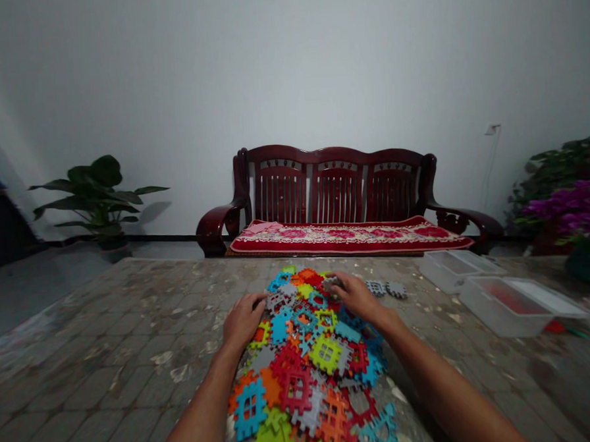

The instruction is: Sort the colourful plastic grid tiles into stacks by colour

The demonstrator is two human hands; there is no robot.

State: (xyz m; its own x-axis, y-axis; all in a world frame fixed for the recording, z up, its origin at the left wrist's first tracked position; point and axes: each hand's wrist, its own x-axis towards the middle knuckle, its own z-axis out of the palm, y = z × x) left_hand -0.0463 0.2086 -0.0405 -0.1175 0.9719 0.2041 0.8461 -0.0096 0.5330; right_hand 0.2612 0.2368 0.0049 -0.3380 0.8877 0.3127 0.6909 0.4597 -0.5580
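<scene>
A heap of flat, toothed plastic building tiles [312,358] in blue, red, orange, green and grey lies on the stone-patterned table [118,349] in front of me. My left hand [243,319] rests palm down on the heap's left edge, fingers curled over a grey tile. At the heap's far end, my right hand [355,293] pinches a grey tile [330,282] between its fingertips. Two grey tiles [386,288] lie apart from the heap, just right of my right hand.
Two clear plastic boxes [507,302] stand on the table's right side. Beyond the table is a dark red wooden bench [338,192] with a flowered cushion. A green plant [98,195] stands at the left, purple flowers [578,209] at the right.
</scene>
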